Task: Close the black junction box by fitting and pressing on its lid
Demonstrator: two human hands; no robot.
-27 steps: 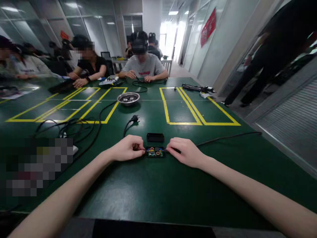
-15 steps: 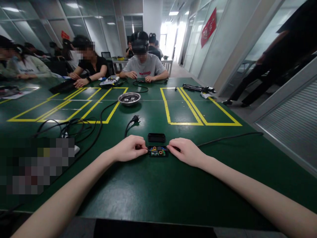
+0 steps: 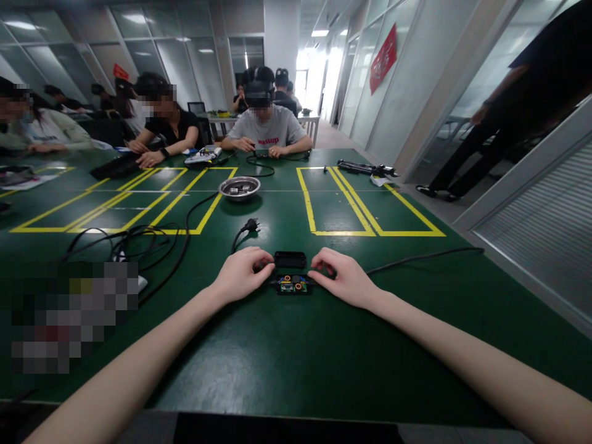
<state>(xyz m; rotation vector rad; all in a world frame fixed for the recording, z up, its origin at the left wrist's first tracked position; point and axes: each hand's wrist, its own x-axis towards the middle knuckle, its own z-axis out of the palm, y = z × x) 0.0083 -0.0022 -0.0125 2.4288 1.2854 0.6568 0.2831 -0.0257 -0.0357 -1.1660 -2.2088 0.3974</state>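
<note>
A small black case half (image 3: pixel 294 284) lies face up on the green table, with a circuit board and copper coils showing inside. Just behind it rests a matching black cover (image 3: pixel 290 259), its hollow side upward. My left hand (image 3: pixel 245 271) is beside the left ends of both pieces, thumb and forefinger slightly apart and nothing visible between them. On the other side, my right hand (image 3: pixel 340 275) has its thumb and curled fingers apart, close to the cover's right end. From behind the right hand, a black cable (image 3: pixel 425 255) runs off to the right.
Behind my left hand lies a plug (image 3: pixel 251 226) on a black cord. Farther back stands a metal bowl (image 3: pixel 239 189) with small metal parts. Coiled cables (image 3: pixel 134 246) lie left, near a blurred-out object. A co-worker (image 3: pixel 267 126) sits opposite; a black tripod-like object (image 3: pixel 365 168) lies back right.
Both hands have come off the ends of the case half and moved slightly up toward the cover. Their fingers have parted. The case and cover stay in place on the table.
</note>
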